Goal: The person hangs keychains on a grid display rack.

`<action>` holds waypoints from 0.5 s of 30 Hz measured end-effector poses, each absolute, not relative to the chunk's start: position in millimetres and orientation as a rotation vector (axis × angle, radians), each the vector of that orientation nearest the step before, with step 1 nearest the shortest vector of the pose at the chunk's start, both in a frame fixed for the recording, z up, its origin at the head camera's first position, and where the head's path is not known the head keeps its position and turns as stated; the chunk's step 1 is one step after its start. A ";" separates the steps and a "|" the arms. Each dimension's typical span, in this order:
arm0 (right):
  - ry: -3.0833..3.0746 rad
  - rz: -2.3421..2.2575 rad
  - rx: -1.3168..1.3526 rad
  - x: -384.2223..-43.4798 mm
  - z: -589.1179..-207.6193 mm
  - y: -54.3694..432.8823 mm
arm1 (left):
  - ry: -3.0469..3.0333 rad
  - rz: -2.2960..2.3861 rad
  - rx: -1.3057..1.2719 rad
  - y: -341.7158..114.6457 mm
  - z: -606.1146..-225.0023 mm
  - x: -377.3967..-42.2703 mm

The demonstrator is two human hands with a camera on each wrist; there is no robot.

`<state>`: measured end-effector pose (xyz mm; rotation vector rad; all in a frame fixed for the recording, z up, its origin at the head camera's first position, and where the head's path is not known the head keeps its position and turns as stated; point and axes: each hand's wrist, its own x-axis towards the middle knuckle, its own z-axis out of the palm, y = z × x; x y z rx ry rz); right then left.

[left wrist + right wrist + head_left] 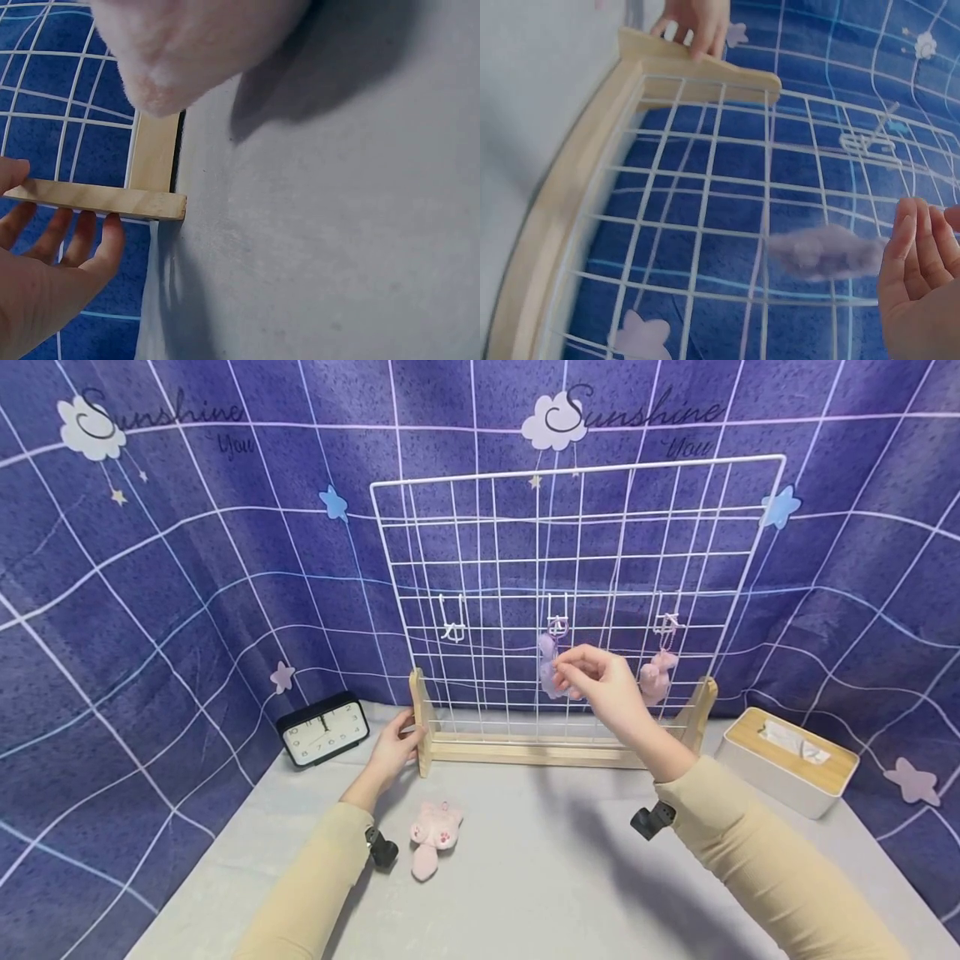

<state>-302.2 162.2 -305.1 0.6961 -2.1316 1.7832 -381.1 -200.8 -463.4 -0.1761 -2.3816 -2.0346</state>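
Observation:
My left hand [393,747] grips the wooden end support [97,199] of a white wire grid rack [510,562], thumb on one side and fingers on the other. A fluffy purple plush charm [825,251] hangs from the middle hook [557,625]. My right hand [603,681] is right beside it, fingers loosely bent, fingertips partly overlapping it in the head view; whether they touch it is unclear. Another plush charm, pink [657,677], hangs from the right hook [666,623], partly behind my right hand. A pink plush charm [435,835] with paw marks lies on the table.
At the left hook [453,631] no charm hangs. A black-framed clock [324,731] stands left of the rack. To the right sits a white tissue box [787,764] with a wooden lid. A blue gridded curtain [225,552] hangs behind the grey-covered table [525,868].

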 end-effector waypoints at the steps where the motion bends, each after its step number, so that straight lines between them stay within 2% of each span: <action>1: -2.151 1.786 0.709 -300.8 -308.3 160.4 | -2.378 -2.030 -0.174 -201.1 -465.5 -382.2; 15: -2.388 1.730 0.869 -296.9 -374.6 125.1 | -2.358 -2.065 -0.201 -201.7 -465.5 -383.3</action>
